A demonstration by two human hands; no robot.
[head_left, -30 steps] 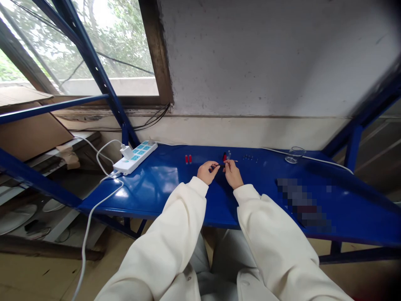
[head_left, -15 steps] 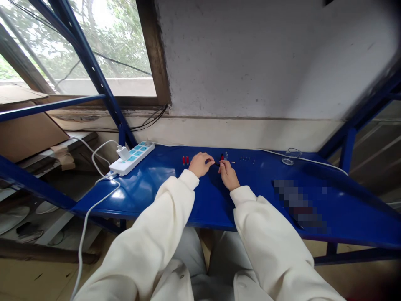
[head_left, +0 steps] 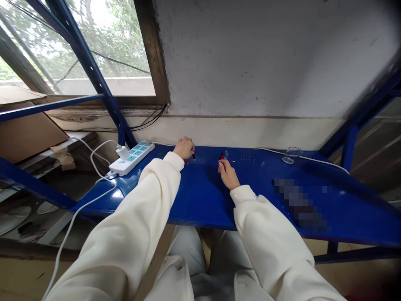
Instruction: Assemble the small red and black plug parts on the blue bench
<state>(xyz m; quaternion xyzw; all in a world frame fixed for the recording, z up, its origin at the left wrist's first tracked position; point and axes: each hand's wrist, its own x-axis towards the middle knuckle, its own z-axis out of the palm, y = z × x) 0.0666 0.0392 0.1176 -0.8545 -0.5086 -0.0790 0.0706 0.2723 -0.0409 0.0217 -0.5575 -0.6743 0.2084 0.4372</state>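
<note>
My left hand (head_left: 184,148) reaches to the back of the blue metal shelf (head_left: 200,196) and is closed round a small dark piece, its tip showing at the fingers; small red pieces (head_left: 187,160) peek out just under it. My right hand (head_left: 228,174) rests on the shelf with fingers curled, fingertips near a small red and clear piece (head_left: 224,156). Whether the right hand holds anything is hidden. Both arms wear white sleeves.
A white power strip (head_left: 133,157) with a plugged charger and white cable lies at the shelf's back left. A row of tiny dark parts (head_left: 247,158) and a small glass dish (head_left: 290,155) sit at the back right. A blurred patch covers part of the shelf's right.
My left hand has moved left and back from beside the right hand to the red pieces near the wall, carrying the dark piece. The right hand has barely moved.
</note>
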